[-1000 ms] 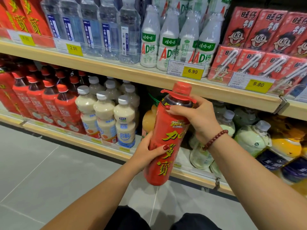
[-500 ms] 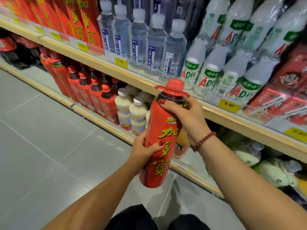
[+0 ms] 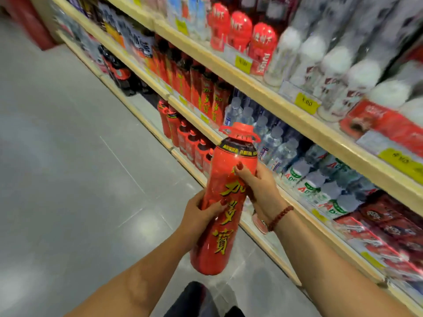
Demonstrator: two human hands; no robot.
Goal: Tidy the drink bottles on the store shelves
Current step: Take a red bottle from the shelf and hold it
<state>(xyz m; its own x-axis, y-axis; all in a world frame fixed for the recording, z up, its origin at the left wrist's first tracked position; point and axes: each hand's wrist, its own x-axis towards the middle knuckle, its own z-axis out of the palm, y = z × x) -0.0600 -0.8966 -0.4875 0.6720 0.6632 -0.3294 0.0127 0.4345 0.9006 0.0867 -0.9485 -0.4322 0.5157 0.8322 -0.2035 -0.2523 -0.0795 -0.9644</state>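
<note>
1. I hold the bottle (image 3: 229, 202) with both hands. My left hand (image 3: 199, 218) is wrapped round its middle with the thumb on the label. My right hand (image 3: 261, 188) grips it from the other side, fingertips just under the black band. Both grips are closed on the bottle.
2. The bottle is in the air, nearly upright, below and to the right of the red row (image 3: 206, 94). It does not touch any shelf board.
3. What has just changed is the view: I have turned left along the aisle. The red row, which carries the same yellow characters as my bottle, was at the far left edge a second ago and is now near the middle of the view.
4. I judge from this that the bottle is on its way to its own kind. The carrying is well along, but the placing is not yet done.
5. A second ago the bottle stood in front of pale milk bottles and a dark gap; these are no longer in view. The water bottles (image 3: 270, 138) are now just right of the red row, and the white bottles (image 3: 304, 179) lie further right and lower.
6. My right hand was at the neck, right under the cap. It has slid down to the shoulder. My left hand keeps its place.
7. The picture is blurred, so I cannot tell whether the red row has a free place.
</note>
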